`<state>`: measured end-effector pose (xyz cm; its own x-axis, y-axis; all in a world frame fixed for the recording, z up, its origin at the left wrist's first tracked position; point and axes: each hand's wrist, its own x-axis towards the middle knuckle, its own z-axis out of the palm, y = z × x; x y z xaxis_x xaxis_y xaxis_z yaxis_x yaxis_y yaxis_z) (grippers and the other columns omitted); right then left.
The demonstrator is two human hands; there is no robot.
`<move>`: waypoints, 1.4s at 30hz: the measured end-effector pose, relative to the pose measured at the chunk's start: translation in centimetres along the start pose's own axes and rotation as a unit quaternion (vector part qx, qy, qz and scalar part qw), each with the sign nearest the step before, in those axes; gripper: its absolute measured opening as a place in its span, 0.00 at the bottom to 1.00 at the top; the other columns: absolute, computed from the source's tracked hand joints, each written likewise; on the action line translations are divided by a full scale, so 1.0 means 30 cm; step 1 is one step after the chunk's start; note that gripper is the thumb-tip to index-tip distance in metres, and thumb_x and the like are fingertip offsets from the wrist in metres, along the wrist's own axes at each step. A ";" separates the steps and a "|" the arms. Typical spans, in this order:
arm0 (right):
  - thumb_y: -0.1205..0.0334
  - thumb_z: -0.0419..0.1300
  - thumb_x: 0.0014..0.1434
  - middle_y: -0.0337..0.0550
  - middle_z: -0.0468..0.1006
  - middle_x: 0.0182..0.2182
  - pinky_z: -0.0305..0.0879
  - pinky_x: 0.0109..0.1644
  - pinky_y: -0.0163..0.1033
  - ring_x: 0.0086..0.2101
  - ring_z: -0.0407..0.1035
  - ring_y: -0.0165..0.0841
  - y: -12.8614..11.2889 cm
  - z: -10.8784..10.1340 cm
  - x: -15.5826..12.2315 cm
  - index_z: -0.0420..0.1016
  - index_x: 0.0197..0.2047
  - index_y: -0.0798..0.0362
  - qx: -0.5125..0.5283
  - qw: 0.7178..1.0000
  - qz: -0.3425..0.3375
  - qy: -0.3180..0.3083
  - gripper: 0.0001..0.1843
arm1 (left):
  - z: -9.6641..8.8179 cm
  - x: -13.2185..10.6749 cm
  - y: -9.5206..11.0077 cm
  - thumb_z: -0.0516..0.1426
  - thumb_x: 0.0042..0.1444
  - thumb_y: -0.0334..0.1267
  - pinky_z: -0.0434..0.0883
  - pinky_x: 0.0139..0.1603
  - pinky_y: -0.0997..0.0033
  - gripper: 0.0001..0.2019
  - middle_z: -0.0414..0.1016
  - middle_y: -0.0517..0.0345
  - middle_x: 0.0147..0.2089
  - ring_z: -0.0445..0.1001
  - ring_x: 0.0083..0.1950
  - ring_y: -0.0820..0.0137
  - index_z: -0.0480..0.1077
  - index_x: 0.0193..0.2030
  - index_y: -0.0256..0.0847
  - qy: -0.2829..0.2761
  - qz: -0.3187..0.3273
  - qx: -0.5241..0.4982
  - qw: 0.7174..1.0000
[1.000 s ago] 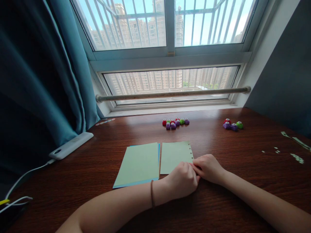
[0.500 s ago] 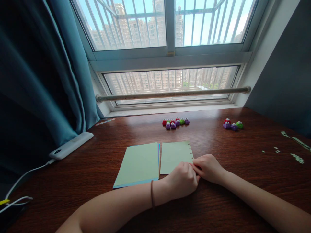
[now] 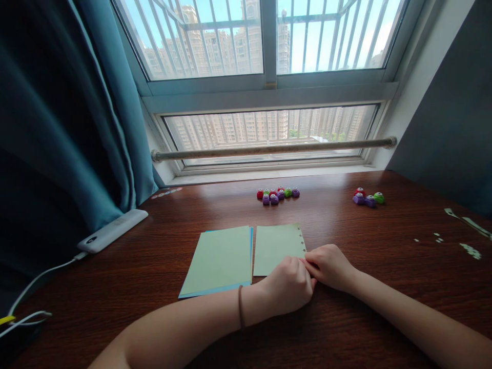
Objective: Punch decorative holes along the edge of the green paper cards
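A pale green sheet (image 3: 274,246) with small notches punched along its right edge lies on the dark wooden desk (image 3: 154,266). My left hand (image 3: 289,284) rests curled over its near right corner. My right hand (image 3: 330,266) is curled against that same corner, fingertips touching the left hand; what they pinch is hidden. To the left lies a stack of green and blue sheets (image 3: 221,259).
Several small coloured paper punches (image 3: 277,193) sit near the window, and three more (image 3: 368,198) to the right. Paper scraps (image 3: 467,233) lie at the far right. A white power bank (image 3: 112,230) with a cable sits by the blue curtain (image 3: 65,123).
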<state>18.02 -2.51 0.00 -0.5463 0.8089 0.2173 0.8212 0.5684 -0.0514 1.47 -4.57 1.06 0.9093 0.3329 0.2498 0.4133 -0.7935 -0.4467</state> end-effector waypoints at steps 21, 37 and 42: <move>0.59 0.47 0.60 0.40 0.74 0.18 0.40 0.27 0.36 0.20 0.62 0.26 0.000 -0.001 -0.002 0.67 0.19 0.55 0.009 1.000 0.000 0.005 0.21 | 0.002 -0.001 0.000 0.45 0.60 0.33 0.56 0.23 0.67 0.10 0.66 0.52 0.26 0.65 0.26 0.66 0.62 0.30 0.34 0.011 -0.003 0.001 1.000; 0.58 0.46 0.61 0.40 0.74 0.19 0.41 0.27 0.36 0.21 0.63 0.27 -0.001 -0.002 -0.002 0.67 0.19 0.54 0.002 1.000 0.000 -0.004 0.21 | -0.002 0.001 0.000 0.44 0.60 0.33 0.56 0.22 0.67 0.11 0.66 0.52 0.26 0.65 0.25 0.66 0.62 0.29 0.34 0.012 -0.001 0.000 1.000; 0.58 0.46 0.61 0.40 0.74 0.19 0.41 0.27 0.36 0.21 0.63 0.26 -0.002 -0.002 0.000 0.66 0.19 0.54 0.000 1.000 0.001 -0.006 0.21 | 0.001 0.000 -0.002 0.44 0.60 0.33 0.56 0.22 0.66 0.11 0.66 0.52 0.27 0.65 0.26 0.66 0.62 0.30 0.35 0.014 -0.001 0.005 1.000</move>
<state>17.98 -2.56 0.06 -0.5470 0.8116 0.2051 0.8219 0.5672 -0.0523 1.46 -4.52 1.06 0.9070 0.3194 0.2745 0.4151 -0.7883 -0.4543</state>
